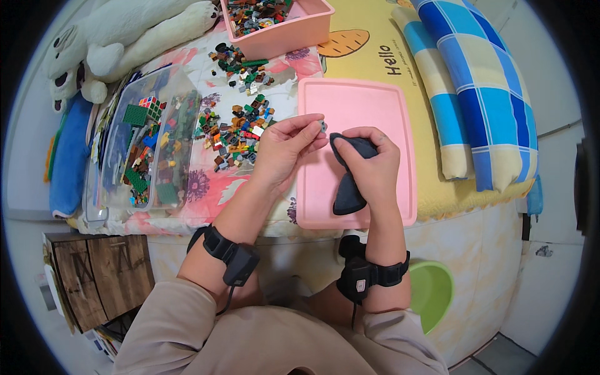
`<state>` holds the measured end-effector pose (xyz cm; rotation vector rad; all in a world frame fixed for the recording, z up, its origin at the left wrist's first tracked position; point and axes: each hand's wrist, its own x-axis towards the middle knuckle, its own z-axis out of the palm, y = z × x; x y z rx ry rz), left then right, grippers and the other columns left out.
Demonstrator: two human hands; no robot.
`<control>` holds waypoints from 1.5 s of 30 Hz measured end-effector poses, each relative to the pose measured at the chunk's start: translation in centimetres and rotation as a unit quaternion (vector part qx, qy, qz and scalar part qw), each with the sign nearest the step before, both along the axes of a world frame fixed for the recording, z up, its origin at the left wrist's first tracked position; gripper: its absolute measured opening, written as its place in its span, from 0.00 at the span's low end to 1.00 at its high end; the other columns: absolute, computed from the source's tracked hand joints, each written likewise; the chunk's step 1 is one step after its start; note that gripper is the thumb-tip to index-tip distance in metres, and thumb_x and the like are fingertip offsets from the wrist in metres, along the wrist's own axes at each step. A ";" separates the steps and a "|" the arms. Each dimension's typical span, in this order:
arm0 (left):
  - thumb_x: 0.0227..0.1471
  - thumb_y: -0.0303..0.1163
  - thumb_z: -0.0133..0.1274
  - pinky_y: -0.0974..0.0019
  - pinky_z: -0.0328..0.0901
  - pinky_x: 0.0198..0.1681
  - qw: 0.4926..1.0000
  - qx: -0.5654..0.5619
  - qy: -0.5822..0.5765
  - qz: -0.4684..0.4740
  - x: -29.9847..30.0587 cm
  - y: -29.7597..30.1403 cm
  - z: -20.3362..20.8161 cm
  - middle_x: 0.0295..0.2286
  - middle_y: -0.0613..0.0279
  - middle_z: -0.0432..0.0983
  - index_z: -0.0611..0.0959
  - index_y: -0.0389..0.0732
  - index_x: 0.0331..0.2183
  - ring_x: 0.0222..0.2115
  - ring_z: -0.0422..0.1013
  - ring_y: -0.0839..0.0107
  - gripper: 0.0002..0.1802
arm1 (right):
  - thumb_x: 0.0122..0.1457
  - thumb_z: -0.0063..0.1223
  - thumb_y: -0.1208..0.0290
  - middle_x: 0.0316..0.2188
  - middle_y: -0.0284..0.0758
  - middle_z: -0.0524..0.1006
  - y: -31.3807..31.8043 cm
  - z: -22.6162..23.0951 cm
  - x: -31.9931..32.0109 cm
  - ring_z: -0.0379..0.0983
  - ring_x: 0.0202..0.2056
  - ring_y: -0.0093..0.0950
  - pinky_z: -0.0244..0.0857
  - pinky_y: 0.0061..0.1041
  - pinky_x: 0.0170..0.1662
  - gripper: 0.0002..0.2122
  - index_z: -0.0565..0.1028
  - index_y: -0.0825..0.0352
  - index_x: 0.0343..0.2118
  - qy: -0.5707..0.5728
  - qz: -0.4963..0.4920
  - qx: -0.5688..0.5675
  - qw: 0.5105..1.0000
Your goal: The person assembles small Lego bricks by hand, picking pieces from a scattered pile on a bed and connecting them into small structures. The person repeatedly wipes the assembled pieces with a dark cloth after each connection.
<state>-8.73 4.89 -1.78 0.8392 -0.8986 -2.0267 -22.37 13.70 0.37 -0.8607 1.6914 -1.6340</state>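
Note:
My left hand [284, 150] pinches a small greyish building brick [323, 125] between thumb and fingertips. Close beside it, my right hand [376, 164] grips a dark grey cloth [349, 195], whose lower end hangs down. Both hands are above a flat pink lid or tray [395, 112] with a raised rim. To the left of my left hand, loose building bricks [240, 128] in many colours are spread on the flowered cover, and a second heap of bricks [240, 65] lies farther back.
A pink bin [281, 42] of bricks stands at the back. At left, a clear plastic box [112, 187] holds bricks, green plates and a puzzle cube [150, 107]. Stuffed toys [125, 44] lie behind it. Checked cushions [487, 94] rest at right; a green basin [432, 294] is below.

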 end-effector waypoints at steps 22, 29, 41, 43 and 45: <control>0.48 0.16 0.62 0.72 0.72 0.44 0.971 -0.219 -0.097 0.018 -0.4 1.2 -0.1 0.39 0.56 0.80 0.80 0.29 0.43 0.39 0.75 0.74 0.17 | 0.51 0.66 0.78 0.26 0.34 0.78 0.8 0.5 -0.7 0.74 0.21 0.19 0.67 0.18 0.23 0.08 0.79 0.71 0.33 -0.124 -0.073 -0.047 0.988; 0.48 0.17 0.62 0.72 0.73 0.42 0.961 -0.241 -0.136 -0.001 -0.3 2.0 -0.2 0.38 0.56 0.80 0.82 0.30 0.41 0.38 0.76 0.74 0.16 | 0.49 0.69 0.76 0.29 0.32 0.80 0.8 -0.4 0.2 0.75 0.31 0.18 0.70 0.18 0.34 0.09 0.80 0.70 0.33 0.031 -0.008 -0.042 0.999; 0.49 0.14 0.60 0.71 0.74 0.44 0.988 -0.150 -0.019 -0.006 -0.2 1.5 -0.4 0.37 0.55 0.79 0.78 0.29 0.44 0.38 0.78 0.70 0.18 | 0.50 0.67 0.78 0.31 0.34 0.81 0.9 -0.6 -0.2 0.76 0.33 0.22 0.71 0.22 0.39 0.09 0.80 0.70 0.35 0.060 -0.030 -0.089 0.994; 0.50 0.13 0.59 0.71 0.75 0.44 0.982 -0.185 -0.045 -0.012 -0.2 1.6 -0.5 0.37 0.54 0.79 0.78 0.29 0.44 0.38 0.79 0.70 0.17 | 0.51 0.67 0.79 0.33 0.33 0.81 0.8 -0.9 -0.2 0.77 0.35 0.21 0.71 0.21 0.42 0.08 0.81 0.70 0.35 0.159 -0.004 -0.104 0.982; 0.50 0.13 0.58 0.70 0.76 0.44 0.972 -0.220 -0.078 -0.004 -0.1 1.5 -0.5 0.37 0.53 0.79 0.78 0.28 0.44 0.38 0.79 0.69 0.17 | 0.51 0.67 0.79 0.34 0.33 0.81 1.0 -1.1 -0.3 0.77 0.36 0.21 0.71 0.21 0.42 0.08 0.81 0.70 0.34 0.156 0.006 -0.069 0.985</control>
